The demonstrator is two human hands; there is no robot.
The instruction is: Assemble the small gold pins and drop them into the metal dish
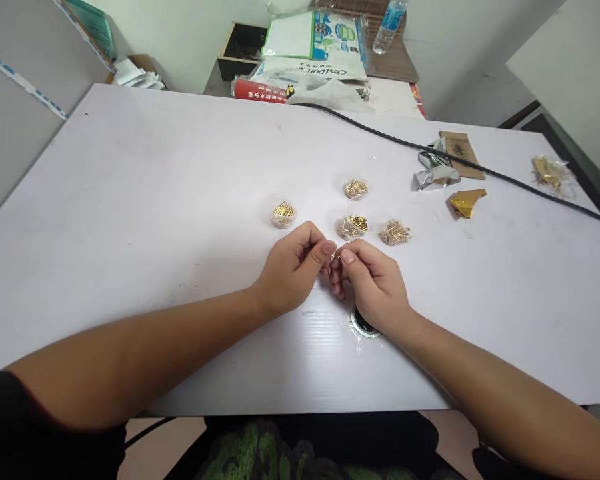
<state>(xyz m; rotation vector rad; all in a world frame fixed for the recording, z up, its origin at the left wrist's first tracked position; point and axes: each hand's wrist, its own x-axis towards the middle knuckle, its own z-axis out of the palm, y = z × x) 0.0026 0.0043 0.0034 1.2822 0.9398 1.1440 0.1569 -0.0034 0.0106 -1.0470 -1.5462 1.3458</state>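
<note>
The left hand (293, 273) and the right hand (377, 280) are brought close together above the white table (130, 187), near its front middle. On each hand, the thumb and forefinger are pressed together in a pinch, and between the two pinches a tiny gold-coloured metal pin (335, 257) can be seen, held from both sides. Whether it is one piece or two pieces meeting, I cannot tell, because the fingers cover most of it. The other fingers are curled inward.

Just beyond the hands stand four small clear cups with gold-coloured metal pins inside. The left cup (283, 215) is a little apart from the others; the middle cup (351, 229) is nearest to the fingers, the right cup (395, 233) is just beside it, and the far cup (356, 189) is behind it. Under the right wrist there is a round cable hole (365, 327), partly hidden.

Farther to the right lie a gold foil piece (467, 203), a silver foil packet (436, 178), a brown cardboard piece (464, 155) and a clear plastic bag (553, 173) with gold-coloured contents. A black cable (380, 136) crosses the far right part of the table, passing over the cardboard.
</note>
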